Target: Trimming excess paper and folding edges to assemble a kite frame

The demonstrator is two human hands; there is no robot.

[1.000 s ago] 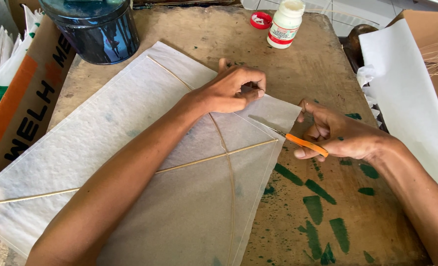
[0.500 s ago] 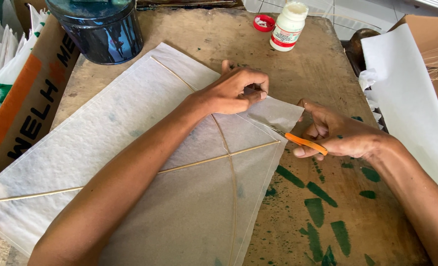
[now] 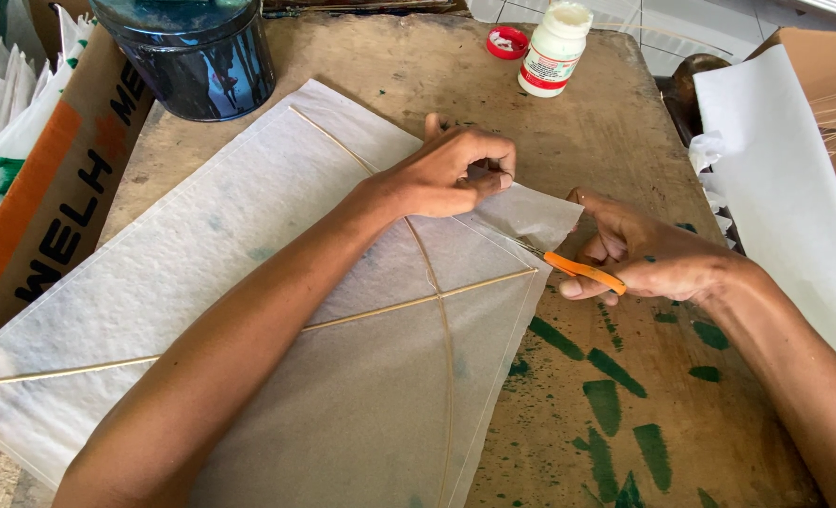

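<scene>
A worn wooden table point(image 3: 625, 122), smeared with green paint marks toward five o'clock, is taking up the whole head view. A white paper kite point(image 3: 277, 310) on thin stick spars is lying across its middle. The left hand point(image 3: 451, 169) is pressing down on the kite's upper corner, fingers curled and pinching the paper's edge. The right hand point(image 3: 648, 259), at three o'clock, is closing round orange-handled scissors point(image 3: 568, 268), whose blades are pointing into the paper flap just beside the left fingers. To cut well here, I would judge, the paper should stay taut and the blades keep close along the spar. At twelve o'clock a white glue bottle point(image 3: 554, 47) with a red-edged label is standing beside its red cap point(image 3: 507, 42). A dark bucket point(image 3: 192, 56) is sitting at eleven, a printed cardboard box point(image 3: 51, 207) is leaning at nine, and white sheets point(image 3: 775, 188) are lying at two.
</scene>
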